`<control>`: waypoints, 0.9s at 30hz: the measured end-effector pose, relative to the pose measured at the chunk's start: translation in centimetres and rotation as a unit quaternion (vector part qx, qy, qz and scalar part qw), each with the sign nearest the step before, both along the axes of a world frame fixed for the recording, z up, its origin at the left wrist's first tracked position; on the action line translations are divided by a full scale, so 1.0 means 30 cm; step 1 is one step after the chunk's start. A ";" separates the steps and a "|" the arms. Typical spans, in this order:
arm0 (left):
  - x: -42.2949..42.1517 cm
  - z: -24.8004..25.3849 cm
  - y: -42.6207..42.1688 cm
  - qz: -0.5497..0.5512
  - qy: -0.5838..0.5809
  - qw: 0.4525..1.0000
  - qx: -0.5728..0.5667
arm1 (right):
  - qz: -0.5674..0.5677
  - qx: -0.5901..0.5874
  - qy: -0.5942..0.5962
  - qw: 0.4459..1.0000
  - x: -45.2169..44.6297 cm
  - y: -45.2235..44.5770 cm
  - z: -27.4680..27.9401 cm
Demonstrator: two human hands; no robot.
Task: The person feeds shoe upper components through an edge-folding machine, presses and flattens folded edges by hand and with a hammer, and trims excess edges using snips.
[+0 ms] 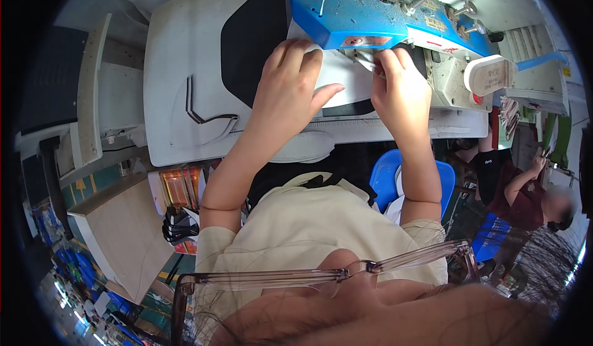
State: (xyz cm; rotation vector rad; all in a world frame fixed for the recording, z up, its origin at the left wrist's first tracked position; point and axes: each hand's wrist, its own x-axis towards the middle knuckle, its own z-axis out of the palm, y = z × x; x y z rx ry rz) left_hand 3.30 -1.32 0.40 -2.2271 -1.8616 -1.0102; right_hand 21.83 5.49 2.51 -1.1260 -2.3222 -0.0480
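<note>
A white piece of material (349, 81) lies under the front of a blue sewing machine (340, 12), over a dark plate in the white table (176, 55). My left hand (290, 83) rests on the piece's left side, fingers bent over its edge and thumb stretched out to the right. On the other side, my right hand (400, 83) has its fingers closed on the piece's right edge, close to the machine's needle area. The fingertips of my left hand are partly hidden by the machine head.
Black angled strips (201, 108) lie on the table's left part. White pieces (302, 147) hang at its front edge. A blue chair (441, 185) holds more white pieces. A wooden box (123, 235) stands lower left. Another person (522, 191) sits at the right.
</note>
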 end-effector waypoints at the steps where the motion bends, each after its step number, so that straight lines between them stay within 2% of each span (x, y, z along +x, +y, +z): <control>1: 0.000 0.000 -0.003 0.000 0.000 1.000 0.000 | 0.002 -0.052 -0.002 0.999 -0.005 -0.009 0.017; 5: -0.002 0.001 -0.014 0.017 0.030 0.999 -0.013 | 0.038 -0.172 0.016 0.984 -0.010 -0.009 0.023; 8: -0.001 -0.007 -0.015 0.020 0.048 0.999 -0.007 | 0.045 -0.205 0.029 0.977 -0.012 -0.005 0.023; 20: 0.005 -0.024 -0.003 -0.001 0.000 1.000 -0.010 | -0.009 -0.179 0.012 0.984 -0.019 0.004 0.008; 27: 0.011 -0.027 -0.001 0.027 0.022 0.999 -0.005 | 0.044 -0.162 0.016 0.986 -0.042 0.020 -0.010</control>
